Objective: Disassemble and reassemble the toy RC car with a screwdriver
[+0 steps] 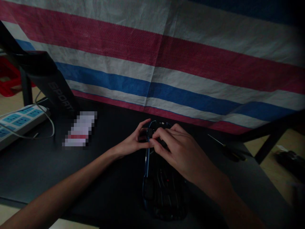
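Observation:
A dark blue toy car lies upside down on the black table, its black underside and wheels facing up. My left hand is at the car's far left side, fingers and thumb curved around the wheel there. Over the same end my right hand leans in from the right, thumb and forefinger pinched together beside that wheel. Whatever sits between those fingertips is hidden. To the right lies a screwdriver with a thin metal shaft and dark handle.
A white power strip with a cable lies at the left. Beside it are a black cylinder with lettering and a pixelated flat object. A striped plastic sheet hangs behind the table. A red crate stands beyond.

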`<state>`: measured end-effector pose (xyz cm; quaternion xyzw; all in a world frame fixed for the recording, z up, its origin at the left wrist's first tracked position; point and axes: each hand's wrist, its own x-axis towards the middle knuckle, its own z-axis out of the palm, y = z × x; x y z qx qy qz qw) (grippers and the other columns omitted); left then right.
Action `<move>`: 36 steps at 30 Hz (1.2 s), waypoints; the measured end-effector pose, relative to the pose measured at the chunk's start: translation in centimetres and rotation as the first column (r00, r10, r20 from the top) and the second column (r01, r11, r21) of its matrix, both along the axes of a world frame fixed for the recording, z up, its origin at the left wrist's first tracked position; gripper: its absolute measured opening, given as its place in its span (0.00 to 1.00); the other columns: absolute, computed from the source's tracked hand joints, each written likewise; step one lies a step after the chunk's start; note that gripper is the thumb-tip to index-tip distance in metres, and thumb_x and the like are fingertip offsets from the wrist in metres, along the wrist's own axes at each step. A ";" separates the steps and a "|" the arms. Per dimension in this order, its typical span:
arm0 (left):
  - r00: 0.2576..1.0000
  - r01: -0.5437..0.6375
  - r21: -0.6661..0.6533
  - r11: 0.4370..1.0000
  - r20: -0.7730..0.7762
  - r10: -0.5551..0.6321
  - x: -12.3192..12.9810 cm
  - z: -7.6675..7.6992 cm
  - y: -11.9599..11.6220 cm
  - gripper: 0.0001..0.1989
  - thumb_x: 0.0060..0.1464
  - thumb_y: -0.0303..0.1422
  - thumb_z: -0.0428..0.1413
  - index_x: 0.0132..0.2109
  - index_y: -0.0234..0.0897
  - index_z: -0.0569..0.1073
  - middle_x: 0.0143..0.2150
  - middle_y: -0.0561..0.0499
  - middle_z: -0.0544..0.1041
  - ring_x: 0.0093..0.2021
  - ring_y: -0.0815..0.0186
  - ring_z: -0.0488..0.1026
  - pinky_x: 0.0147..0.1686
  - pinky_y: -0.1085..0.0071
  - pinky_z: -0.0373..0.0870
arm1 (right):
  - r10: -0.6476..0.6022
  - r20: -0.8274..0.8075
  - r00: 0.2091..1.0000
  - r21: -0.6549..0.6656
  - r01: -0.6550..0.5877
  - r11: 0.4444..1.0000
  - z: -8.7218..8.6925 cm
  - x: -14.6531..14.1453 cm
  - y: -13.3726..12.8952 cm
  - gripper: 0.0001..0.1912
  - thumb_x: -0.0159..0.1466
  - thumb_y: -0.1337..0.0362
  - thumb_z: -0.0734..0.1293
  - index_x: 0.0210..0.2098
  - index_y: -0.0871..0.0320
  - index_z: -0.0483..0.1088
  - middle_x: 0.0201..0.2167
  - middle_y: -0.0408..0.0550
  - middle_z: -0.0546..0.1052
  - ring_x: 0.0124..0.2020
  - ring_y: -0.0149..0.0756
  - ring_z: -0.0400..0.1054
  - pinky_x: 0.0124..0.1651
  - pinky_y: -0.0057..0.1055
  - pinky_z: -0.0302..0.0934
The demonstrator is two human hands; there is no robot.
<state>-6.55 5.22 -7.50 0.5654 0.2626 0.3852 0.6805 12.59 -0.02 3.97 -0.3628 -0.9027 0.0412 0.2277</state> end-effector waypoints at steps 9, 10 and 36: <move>1.000 0.007 -0.019 1.000 -0.014 -0.008 0.0 0.0 -0.1 0.49 0.54 0.31 0.69 0.75 0.51 0.51 0.66 0.42 0.67 0.65 0.50 0.68 0.66 0.45 0.61 | 0.030 0.008 1.000 0.011 -0.030 0.999 -0.1 -0.1 0.4 0.06 0.72 0.69 0.63 0.45 0.59 0.71 0.39 0.48 0.78 0.41 0.40 0.69 0.50 0.40 0.57; 1.000 0.009 -0.015 1.000 -0.014 -0.009 0.0 0.0 0.0 0.49 0.54 0.31 0.69 0.75 0.51 0.51 0.66 0.42 0.67 0.66 0.50 0.68 0.67 0.45 0.60 | 0.044 0.011 0.999 0.009 -0.045 0.999 -0.1 -0.1 0.4 0.07 0.71 0.70 0.63 0.47 0.59 0.71 0.42 0.49 0.78 0.44 0.42 0.69 0.51 0.40 0.57; 0.999 0.009 0.020 1.000 -0.031 -0.008 -0.1 0.6 -0.2 0.48 0.54 0.32 0.68 0.74 0.50 0.52 0.68 0.41 0.66 0.67 0.47 0.66 0.67 0.45 0.60 | -0.051 -0.050 0.997 0.035 0.052 0.998 -0.3 -0.9 -0.3 0.07 0.71 0.67 0.65 0.39 0.58 0.76 0.34 0.46 0.80 0.36 0.39 0.72 0.45 0.39 0.58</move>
